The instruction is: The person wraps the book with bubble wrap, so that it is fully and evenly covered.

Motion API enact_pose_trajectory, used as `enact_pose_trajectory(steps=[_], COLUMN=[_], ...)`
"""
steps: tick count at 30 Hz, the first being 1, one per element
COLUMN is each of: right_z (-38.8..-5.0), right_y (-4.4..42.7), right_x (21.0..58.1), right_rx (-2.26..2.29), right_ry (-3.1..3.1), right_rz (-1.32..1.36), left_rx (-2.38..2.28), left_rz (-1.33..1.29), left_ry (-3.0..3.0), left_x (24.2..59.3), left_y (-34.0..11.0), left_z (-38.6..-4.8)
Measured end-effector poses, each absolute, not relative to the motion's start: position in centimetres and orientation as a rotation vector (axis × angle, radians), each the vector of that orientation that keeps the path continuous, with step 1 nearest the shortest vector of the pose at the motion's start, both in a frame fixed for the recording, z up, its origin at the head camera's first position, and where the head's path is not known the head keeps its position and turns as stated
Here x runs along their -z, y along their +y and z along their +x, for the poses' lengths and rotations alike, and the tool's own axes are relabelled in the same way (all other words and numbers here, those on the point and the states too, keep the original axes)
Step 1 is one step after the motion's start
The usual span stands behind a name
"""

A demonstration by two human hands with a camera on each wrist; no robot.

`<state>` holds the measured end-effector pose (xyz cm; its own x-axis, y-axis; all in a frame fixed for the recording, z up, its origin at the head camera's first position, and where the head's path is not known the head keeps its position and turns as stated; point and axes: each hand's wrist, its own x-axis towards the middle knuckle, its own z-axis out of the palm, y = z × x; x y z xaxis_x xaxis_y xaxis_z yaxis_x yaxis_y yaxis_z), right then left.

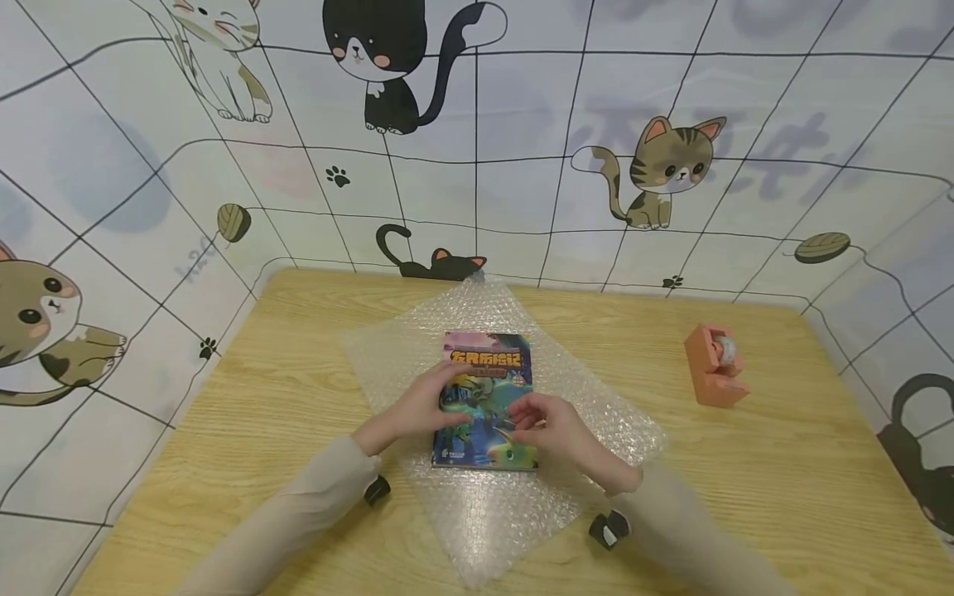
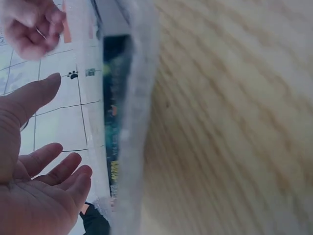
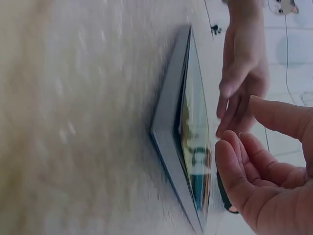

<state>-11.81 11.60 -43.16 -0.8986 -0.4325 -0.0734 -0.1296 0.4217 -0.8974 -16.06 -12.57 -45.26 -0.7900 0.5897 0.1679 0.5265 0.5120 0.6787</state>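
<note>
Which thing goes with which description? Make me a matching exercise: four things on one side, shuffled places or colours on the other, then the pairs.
1. book
2. bubble wrap
3. tape dispenser
4. table

A. orange-pink, towards the right in the head view
B. wood-grained, bearing the other three
C. see-through, directly under the book
D. bright, multicoloured cover

Pairs: 1-D, 2-C, 3-A, 4-B

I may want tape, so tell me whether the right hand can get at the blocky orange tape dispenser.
Probably yes: the right hand appears to hold nothing, and only flat, clear bubble wrap and pale wood-grain tabletop lie between it and the orange tape dispenser.
</note>
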Motion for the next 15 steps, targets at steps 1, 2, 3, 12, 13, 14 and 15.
enact_pose_trajectory(steps=[1,2,3,12,13,14,15], right_z=[-11.4,-10.9,-10.4,-6.2,-5.8,-5.5,-5.1], right_y=[11.5,11.5,11.4,10.9,10.9,10.9,10.9], right_x=[43.2,43.2,43.2,43.5,43.6,43.7,43.8], right_rx=[1.466,1.467,1.469,1.353,1.317,1.280,1.230], right_ry=[2.369,2.349,2.327,2.273,2.293,2.316,2.345], right_rz=[-0.508,-0.530,-0.558,-0.882,-0.945,-1.025,-1.110], left_rx=[-1.134,-1.133,-1.130,-1.137,-1.128,-1.114,-1.107], left_rz=[0.961,0.939,0.926,0.865,0.852,0.847,0.845], left_ry=[2.653,2.643,2.635,2.600,2.600,2.602,2.599], left_x=[45.4,45.5,45.6,46.2,46.3,46.3,46.3], left_y=[-12.5,-12.4,-12.4,-12.3,-12.3,-12.3,-12.3], left_z=[-16.2,-16.3,-16.5,-17.3,-17.4,-17.4,-17.5])
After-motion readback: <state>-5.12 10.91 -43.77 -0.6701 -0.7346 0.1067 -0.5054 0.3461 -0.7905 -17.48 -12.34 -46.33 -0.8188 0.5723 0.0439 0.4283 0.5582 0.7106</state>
